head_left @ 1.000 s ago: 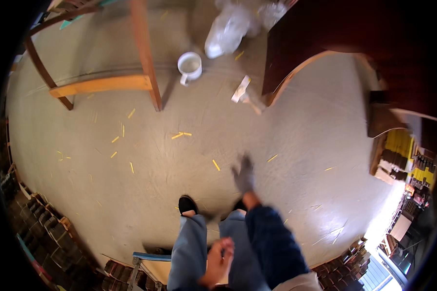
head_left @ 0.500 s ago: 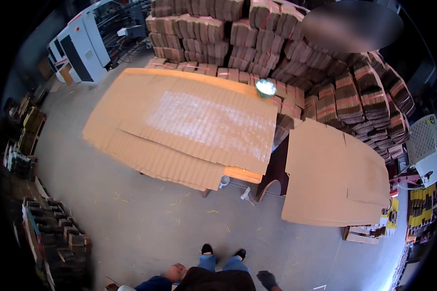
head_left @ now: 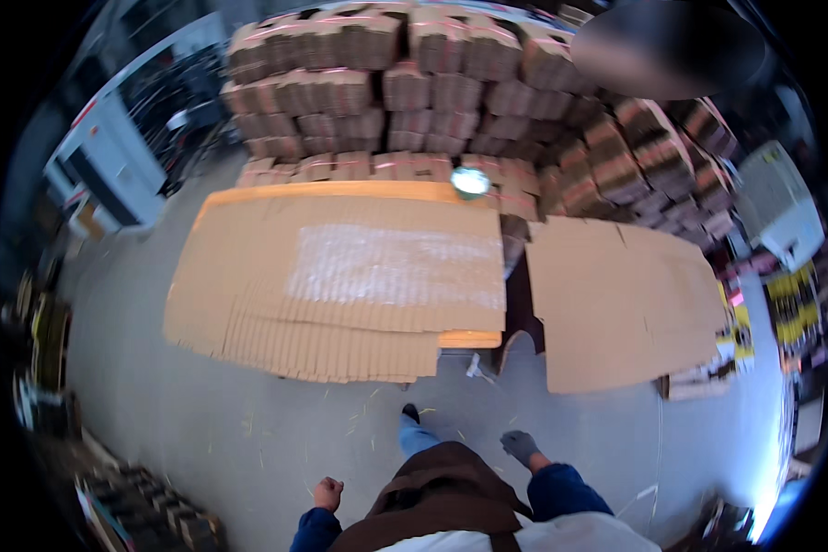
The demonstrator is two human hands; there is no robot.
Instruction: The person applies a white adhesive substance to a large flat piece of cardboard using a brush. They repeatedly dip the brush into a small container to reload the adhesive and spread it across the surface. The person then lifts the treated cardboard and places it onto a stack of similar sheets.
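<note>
My left hand point(head_left: 327, 492) is bare and curled into a loose fist at my side, holding nothing. My right hand point(head_left: 521, 445) wears a grey glove and hangs beside my hip with its fingers loosely apart, empty. Both hands are well short of the table. Ahead lies a wide stack of flat cardboard sheets point(head_left: 340, 276) fanned out on a wooden table. A second stack of flat cardboard sheets point(head_left: 616, 294) lies to the right of it. A small round greenish object point(head_left: 470, 181) sits at the far edge of the left stack.
A high wall of bundled folded cartons point(head_left: 451, 83) rises behind the tables. A white machine point(head_left: 110, 175) stands at the far left. Stacked goods point(head_left: 147, 506) line the lower left. Yellow items point(head_left: 800, 313) sit at the right. The concrete floor point(head_left: 202, 414) carries scattered scraps.
The view swung up from the floor under the table to the cardboard stacks, then drew closer to them. My gloved right hand, earlier reaching toward the floor, now hangs at my side.
</note>
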